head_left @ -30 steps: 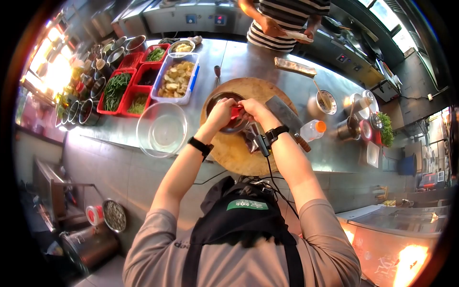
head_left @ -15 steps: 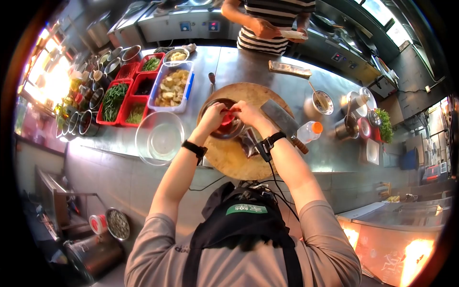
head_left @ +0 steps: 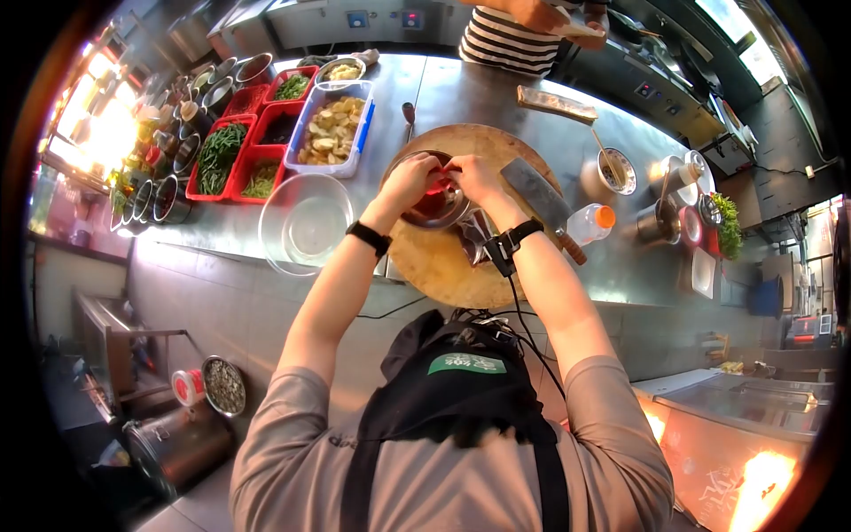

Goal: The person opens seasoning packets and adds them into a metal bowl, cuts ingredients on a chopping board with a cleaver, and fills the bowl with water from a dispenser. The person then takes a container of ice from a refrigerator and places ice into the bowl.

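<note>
Over a metal bowl (head_left: 429,219) on a round wooden chopping board (head_left: 443,273), my left hand (head_left: 411,183) and my right hand (head_left: 478,181) come together with bent fingers. Between their fingertips is a small red thing (head_left: 439,188); its kind is not clear, and the fingers partly hide it. Something reddish shows inside the bowl. A dark, shiny plastic packet (head_left: 475,238) lies on the board below my right hand. On the board's right side rests a cleaver (head_left: 537,190), its wooden handle pointing toward me.
Left of the board stand a clear round bowl (head_left: 306,226), a plastic tub of sliced potatoes (head_left: 330,131) and red bins (head_left: 259,174) of vegetables. An orange-capped bottle (head_left: 589,223) and a patterned bowl (head_left: 615,171) are to the right. Across the counter stands a person in stripes (head_left: 505,40).
The whole view has shifted, so the counter sits higher and slightly farther right. My hands remain together over the bowl, fingers still at the red thing.
</note>
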Motion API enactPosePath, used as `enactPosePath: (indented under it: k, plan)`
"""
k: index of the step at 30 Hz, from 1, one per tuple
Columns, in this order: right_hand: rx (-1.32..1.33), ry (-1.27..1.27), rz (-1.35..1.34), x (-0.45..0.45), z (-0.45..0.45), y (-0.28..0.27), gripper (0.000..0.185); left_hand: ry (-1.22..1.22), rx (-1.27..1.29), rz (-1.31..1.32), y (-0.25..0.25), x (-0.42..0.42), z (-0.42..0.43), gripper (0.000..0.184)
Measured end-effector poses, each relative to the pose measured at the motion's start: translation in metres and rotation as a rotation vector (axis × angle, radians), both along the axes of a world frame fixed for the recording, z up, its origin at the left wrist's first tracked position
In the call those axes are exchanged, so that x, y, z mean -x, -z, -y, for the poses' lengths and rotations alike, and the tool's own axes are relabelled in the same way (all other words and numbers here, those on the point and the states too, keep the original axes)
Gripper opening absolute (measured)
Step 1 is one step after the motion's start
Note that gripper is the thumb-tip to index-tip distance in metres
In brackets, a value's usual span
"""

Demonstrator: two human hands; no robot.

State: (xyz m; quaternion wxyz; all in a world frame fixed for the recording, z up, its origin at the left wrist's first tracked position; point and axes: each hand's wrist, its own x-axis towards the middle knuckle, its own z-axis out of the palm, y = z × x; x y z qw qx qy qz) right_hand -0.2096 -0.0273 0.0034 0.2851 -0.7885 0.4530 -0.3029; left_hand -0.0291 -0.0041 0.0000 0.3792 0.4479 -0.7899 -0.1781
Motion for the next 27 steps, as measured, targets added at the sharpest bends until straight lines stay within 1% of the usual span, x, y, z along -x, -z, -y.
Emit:
enactPosePath:
  k: [1, 4, 7, 8, 10, 11, 13, 15, 17, 19, 20, 22, 24, 25, 27]
  plan:
    - [0.000, -0.002, 0.000, 0.000, 0.001, 0.001, 0.013, 0.032, -0.008, 0.051, 0.000, -0.002, 0.001, 0.012]
    - [-0.026, -0.020, -0.050, 0.000, 0.003, 0.002, 0.016, 0.005, 0.004, 0.098, 0.002, -0.005, 0.001, 0.012]
    - [-0.001, -0.017, -0.100, 0.000, 0.004, 0.002, 0.016, -0.038, 0.034, 0.067, 0.003, -0.003, 0.001, 0.013]
    - [0.047, -0.021, -0.119, 0.001, 0.004, 0.002, 0.016, -0.038, 0.034, 0.068, 0.003, -0.004, 0.002, 0.013]
    - [0.094, -0.025, -0.138, 0.000, 0.001, -0.003, 0.016, 0.004, -0.115, -0.023, -0.002, -0.006, 0.001, 0.016]
    - [0.088, -0.014, -0.106, -0.001, -0.001, -0.005, 0.015, 0.004, -0.116, -0.023, -0.005, -0.006, 0.000, 0.016]
    - [0.084, -0.005, -0.075, -0.002, -0.002, -0.006, 0.015, 0.022, -0.220, 0.080, -0.006, -0.007, 0.001, 0.020]
    - [0.049, -0.027, 0.010, -0.003, -0.002, -0.007, 0.015, 0.023, -0.189, 0.072, -0.003, -0.007, 0.003, 0.021]
    - [0.065, -0.034, -0.001, -0.003, -0.002, -0.008, 0.016, 0.026, -0.159, 0.064, 0.004, -0.007, 0.006, 0.021]
    - [0.080, -0.044, -0.013, -0.003, -0.001, -0.006, 0.016, -0.011, -0.098, 0.155, 0.008, -0.008, 0.007, 0.021]
    - [0.079, -0.039, -0.014, -0.003, 0.000, -0.006, 0.017, -0.011, -0.097, 0.155, 0.010, -0.008, 0.008, 0.021]
    - [0.079, -0.031, -0.015, -0.001, 0.003, -0.002, 0.017, 0.004, -0.129, 0.080, 0.010, -0.007, 0.006, 0.020]
    - [-0.091, 0.014, 0.053, 0.001, 0.005, 0.001, 0.018, -0.040, -0.128, 0.116, 0.009, -0.009, 0.004, 0.020]
    - [-0.090, 0.013, 0.054, 0.002, 0.006, 0.002, 0.018, -0.085, -0.126, 0.152, 0.008, -0.010, 0.003, 0.020]
    - [-0.116, 0.032, 0.056, 0.001, 0.005, 0.003, 0.019, -0.079, -0.128, 0.154, 0.006, -0.011, 0.002, 0.020]
